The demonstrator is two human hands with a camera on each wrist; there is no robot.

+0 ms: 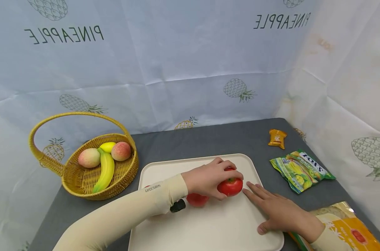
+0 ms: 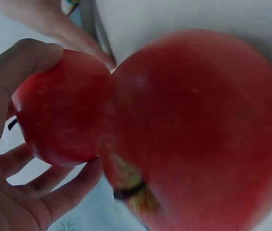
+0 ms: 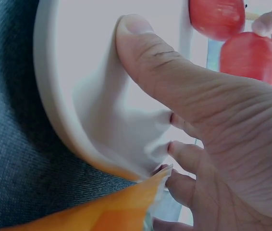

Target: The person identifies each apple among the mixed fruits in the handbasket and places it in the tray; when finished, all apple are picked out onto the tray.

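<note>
In the head view my left hand (image 1: 213, 177) grips a red apple (image 1: 230, 187) over the right part of a cream tray (image 1: 227, 226). The left wrist view has this apple (image 2: 64, 110), dark stem outward, between thumb and fingers. A second red apple (image 1: 197, 199) is on the tray beneath my left wrist, partly covered; a large apple (image 2: 203, 125) fills much of the left wrist view. Another bit of red (image 1: 147, 186) peeks from behind the sleeve. My right hand (image 1: 274, 209) rests on the tray's right edge with fingers extended, its thumb (image 3: 150, 48) on the tray.
At the left stands a wicker basket (image 1: 121, 183) with a banana (image 1: 105, 170), two peaches (image 1: 121, 151) and a yellow fruit (image 1: 107, 146). On the right lie a small orange packet (image 1: 276, 138), a green candy bag (image 1: 303, 170) and an orange-yellow bag (image 1: 354, 226) by my right wrist.
</note>
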